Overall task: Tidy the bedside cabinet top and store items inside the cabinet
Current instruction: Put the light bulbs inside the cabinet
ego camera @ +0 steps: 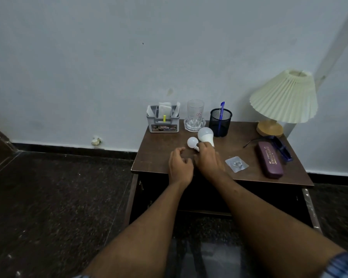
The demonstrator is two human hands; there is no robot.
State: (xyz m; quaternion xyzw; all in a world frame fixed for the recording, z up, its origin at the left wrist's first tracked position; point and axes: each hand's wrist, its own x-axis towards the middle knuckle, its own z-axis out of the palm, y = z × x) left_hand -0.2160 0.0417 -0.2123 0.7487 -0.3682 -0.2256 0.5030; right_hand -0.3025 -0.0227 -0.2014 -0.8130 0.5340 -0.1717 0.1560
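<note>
The brown bedside cabinet top (159,157) carries a small white bulb (192,141) and a larger white bulb (205,134), lying side by side near the middle. My right hand (208,159) rests on the top with its fingers closed over the bases of both bulbs. My left hand (179,167) hovers just left of it by the front edge, fingers curled apart and holding nothing. Below the top the cabinet stands open, its inside dark, with a door (132,199) swung out on the left.
Along the back stand a grey organiser (162,123), a clear glass (195,114), a black mesh pen cup (220,123) with a blue pen, and a pleated lamp (283,97). On the right lie a purple case (269,160), blue glasses (282,150) and a clear adhesive hook (236,163).
</note>
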